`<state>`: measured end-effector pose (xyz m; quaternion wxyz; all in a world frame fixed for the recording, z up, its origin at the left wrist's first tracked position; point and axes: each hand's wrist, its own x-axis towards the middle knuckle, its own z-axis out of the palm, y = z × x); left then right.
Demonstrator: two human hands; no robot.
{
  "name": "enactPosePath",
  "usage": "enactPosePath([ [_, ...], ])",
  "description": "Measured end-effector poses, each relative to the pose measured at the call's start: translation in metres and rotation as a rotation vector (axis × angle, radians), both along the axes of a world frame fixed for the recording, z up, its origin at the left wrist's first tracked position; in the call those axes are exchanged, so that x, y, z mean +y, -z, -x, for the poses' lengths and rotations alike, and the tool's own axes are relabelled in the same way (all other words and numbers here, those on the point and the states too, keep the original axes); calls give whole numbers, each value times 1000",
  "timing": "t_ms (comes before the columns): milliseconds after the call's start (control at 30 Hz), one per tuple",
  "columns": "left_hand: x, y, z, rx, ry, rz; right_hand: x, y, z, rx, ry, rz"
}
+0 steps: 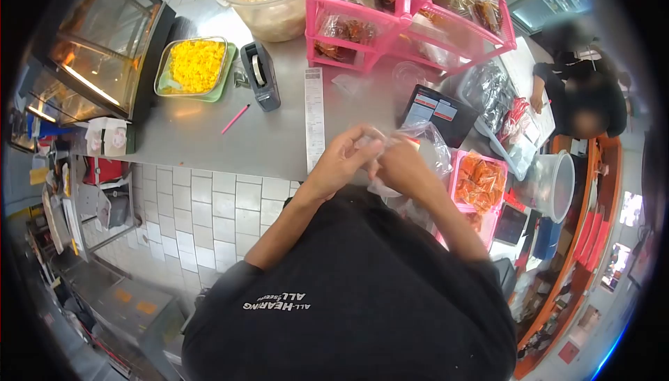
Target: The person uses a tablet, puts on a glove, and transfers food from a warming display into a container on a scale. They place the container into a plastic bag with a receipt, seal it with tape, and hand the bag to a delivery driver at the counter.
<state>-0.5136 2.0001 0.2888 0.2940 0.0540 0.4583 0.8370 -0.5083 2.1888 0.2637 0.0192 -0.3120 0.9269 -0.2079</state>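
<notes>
Both my hands meet in front of my chest at the counter's front edge. My left hand (346,160) has its fingers bent around a bit of clear plastic. Close against it, my right hand (402,165) is closed on a clear plastic bag (433,145), which spreads out to the right and below the fingers. A small red and yellow patch shows beside the right hand; I cannot make out what it is. Just left of my hands a long paper receipt (315,112) lies on the steel counter (202,133). A black device with labels (437,116) sits behind the bag.
A tape dispenser (260,76), pink pen (235,119) and tray of yellow food (196,66) lie left. Behind stand a tub (268,29) and pink baskets (362,58). Orange packets (479,180) and a clear bucket (547,186) are right. Another person (582,95) is at back right.
</notes>
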Motion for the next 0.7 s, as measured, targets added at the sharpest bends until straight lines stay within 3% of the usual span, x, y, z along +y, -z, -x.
enactPosePath([
  [33, 0, 0, -1, 23, 33, -21, 15, -25, -10, 187, 106, 54],
  [67, -1, -1, -3, 19, 34, -23, 38, -24, -20, 183, 107, 53],
  [200, 5, -9, -9, 14, 86, -66, 124, -5, -62, -365, 986, -98],
  [233, 10, -11, -8, 33, 76, -92, 123, -3, -67, -364, 1001, -92],
  [300, 22, -12, -9, 88, 98, -65, 103, 5, -80, -764, 811, 1375],
  [367, 33, -15, -12, 139, 141, -41, 62, 0, -76, -836, 673, 1625],
  [433, 43, -20, -11, 1003, 7, 603, 22, 8, -69, -687, 577, 1298],
  [500, 40, -8, -13, 1098, 29, 677, 11, 1, -64, -725, 593, 1255],
  [567, 14, 29, -4, 1132, -268, 517, 18, -11, -57, -765, 597, 1208],
  [600, -5, 57, 6, 1175, -255, 450, 30, -17, -56, -813, 636, 1294],
  [633, 2, 54, 13, 1181, -242, 445, 37, -23, -56, -863, 676, 1380],
  [700, 21, 47, 22, 1273, 156, 697, 36, -28, -53, -862, 682, 1431],
])
